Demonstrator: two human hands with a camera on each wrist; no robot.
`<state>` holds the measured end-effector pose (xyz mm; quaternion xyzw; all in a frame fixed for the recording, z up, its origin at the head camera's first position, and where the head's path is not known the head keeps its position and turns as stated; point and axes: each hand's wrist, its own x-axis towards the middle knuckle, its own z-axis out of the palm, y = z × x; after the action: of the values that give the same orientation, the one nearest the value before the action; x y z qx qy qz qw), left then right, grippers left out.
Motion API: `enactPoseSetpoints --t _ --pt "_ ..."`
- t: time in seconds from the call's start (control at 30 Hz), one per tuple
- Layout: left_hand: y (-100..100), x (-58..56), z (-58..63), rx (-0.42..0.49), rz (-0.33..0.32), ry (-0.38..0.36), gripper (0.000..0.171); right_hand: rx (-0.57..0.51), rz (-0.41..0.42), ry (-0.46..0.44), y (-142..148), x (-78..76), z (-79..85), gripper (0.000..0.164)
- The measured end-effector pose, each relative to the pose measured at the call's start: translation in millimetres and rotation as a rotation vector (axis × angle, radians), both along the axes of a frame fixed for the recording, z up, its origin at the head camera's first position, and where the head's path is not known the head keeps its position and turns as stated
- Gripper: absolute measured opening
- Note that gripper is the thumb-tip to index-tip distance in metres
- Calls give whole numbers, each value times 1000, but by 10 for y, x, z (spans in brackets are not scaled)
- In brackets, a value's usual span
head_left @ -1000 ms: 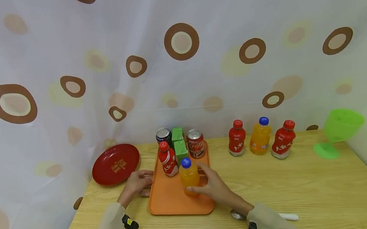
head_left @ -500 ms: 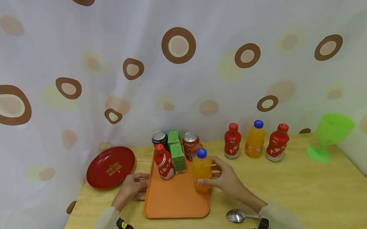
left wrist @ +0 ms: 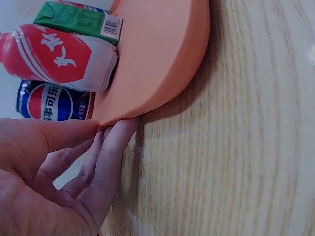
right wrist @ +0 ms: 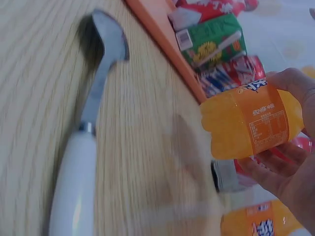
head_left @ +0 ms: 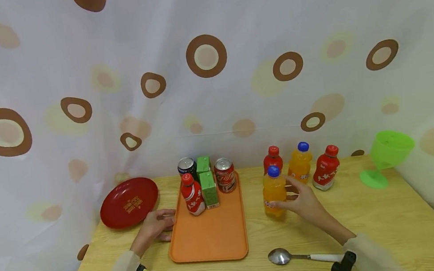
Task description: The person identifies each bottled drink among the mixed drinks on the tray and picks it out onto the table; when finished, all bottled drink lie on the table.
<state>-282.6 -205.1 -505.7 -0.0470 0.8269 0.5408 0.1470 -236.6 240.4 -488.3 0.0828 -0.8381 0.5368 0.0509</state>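
Note:
My right hand (head_left: pixel 303 198) grips an orange soda bottle (head_left: pixel 275 193) with a blue cap, upright, over the table just right of the orange tray (head_left: pixel 212 239). In the right wrist view the bottle (right wrist: pixel 251 120) shows its base and a shadow lies on the wood below. My left hand (head_left: pixel 154 228) pinches the tray's left rim, thumb above and fingers underneath in the left wrist view. On the tray's far half stand a red-capped bottle (head_left: pixel 193 195), green cartons (head_left: pixel 209 189), a red can (head_left: pixel 225 175) and a dark blue Pepsi can (left wrist: pixel 49 101).
Behind the held bottle stand two red bottles (head_left: pixel 326 168) and another orange soda bottle (head_left: pixel 300 161). A spoon (head_left: pixel 281 256) with a white handle lies near the front. A green goblet (head_left: pixel 391 149) is far right, a red plate (head_left: pixel 128 203) left. A patterned cloth hangs behind.
My right hand has carried the orange soda bottle rightward, from above the tray to beyond its right edge. The left hand stays at the tray's rim. The spoon is more exposed.

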Motion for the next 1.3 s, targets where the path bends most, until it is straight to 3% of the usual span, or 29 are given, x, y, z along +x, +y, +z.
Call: enactPoseSetpoints --t 0.3,0.53,0.77,1.03,1.3 --pt "-1 17 -30 19 13 -11 40 64 -63 -43 305 -44 -138 81" --pt "7 40 -20 32 13 -15 40 78 -30 12 262 -33 -165 78" --pt "2 9 23 32 -8 -1 39 98 -54 -19 231 -108 -156 82" --pt "-23 46 -4 34 19 0 38 96 -33 -22 220 -154 -183 81" --pt "-1 26 3 25 16 22 37 116 -28 -13 220 -133 -156 80"
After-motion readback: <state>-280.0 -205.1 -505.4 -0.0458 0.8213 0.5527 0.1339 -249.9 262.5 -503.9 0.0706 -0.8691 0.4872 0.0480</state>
